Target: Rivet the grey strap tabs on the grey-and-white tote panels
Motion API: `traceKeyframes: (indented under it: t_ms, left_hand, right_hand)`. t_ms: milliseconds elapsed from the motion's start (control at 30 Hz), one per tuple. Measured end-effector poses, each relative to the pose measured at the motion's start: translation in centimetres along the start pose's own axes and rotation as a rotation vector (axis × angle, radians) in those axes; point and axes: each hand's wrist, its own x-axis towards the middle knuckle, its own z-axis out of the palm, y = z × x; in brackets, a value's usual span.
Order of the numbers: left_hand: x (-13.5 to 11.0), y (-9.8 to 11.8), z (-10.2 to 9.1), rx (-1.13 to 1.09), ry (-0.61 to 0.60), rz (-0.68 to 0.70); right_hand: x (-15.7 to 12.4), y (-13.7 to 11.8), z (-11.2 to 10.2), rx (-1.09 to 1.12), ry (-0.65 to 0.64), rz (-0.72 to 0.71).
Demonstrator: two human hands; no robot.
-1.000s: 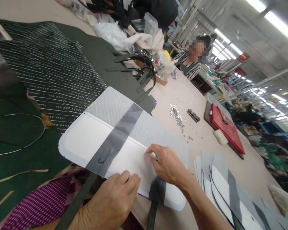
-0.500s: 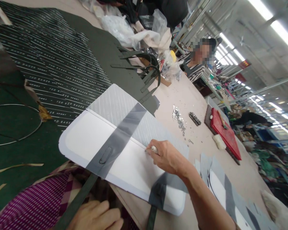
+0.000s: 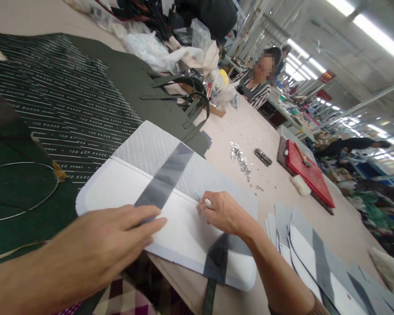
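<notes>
Right hand (image 3: 221, 213) grips a small white-ended tool (image 3: 208, 203) over a rounded white-and-pale-grey panel (image 3: 179, 218) at the near side of the beige table (image 3: 265, 190). The left hand (image 3: 108, 238), fingers extended and holding nothing, partly hides its left dark-grey strip (image 3: 169, 175). White-striped dark-green fabric (image 3: 68, 105) lies far left; loose silver metal bits (image 3: 239, 156) and a red slab (image 3: 310, 177) lie far right.

Left hand (image 3: 110, 236) stretched out palm down, right hand (image 3: 222, 213) curled in a pinch, forearms (image 3: 271, 262) angling inward
</notes>
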Motion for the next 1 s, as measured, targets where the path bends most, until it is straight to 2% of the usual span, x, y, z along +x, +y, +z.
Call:
traceKeyframes:
  t_ms: [100,167,233,367,633,867,1000]
  left_hand:
    - [4.8,2.5,2.1,0.067,-0.107,0.147]
    - [6.8,3.5,3.1,0.103,-0.191,0.141]
    - [7.6,3.9,3.7,0.122,-0.247,0.104]
    - [7.5,3.9,4.3,0.152,-0.264,0.043]
    - [7.6,3.9,4.4,0.123,-0.293,0.024]
    - [7.9,3.5,4.6,0.131,-0.322,0.086]
    - [7.7,3.5,4.7,0.134,-0.313,0.074]
  right_hand:
    - [0.2,-0.2,0.0,-0.005,-0.006,0.007]
    - [0.3,-0.3,-0.1,0.002,-0.02,0.022]
    - [0.4,-0.3,-0.2,0.01,-0.036,0.04]
    - [0.7,-0.2,-0.4,0.05,-0.055,0.044]
    - [1.1,0.3,-0.4,0.058,-0.083,0.037]
    - [1.4,0.5,-0.3,-0.007,-0.084,0.003]
    - [1.5,0.3,-0.5,0.032,-0.105,0.038]
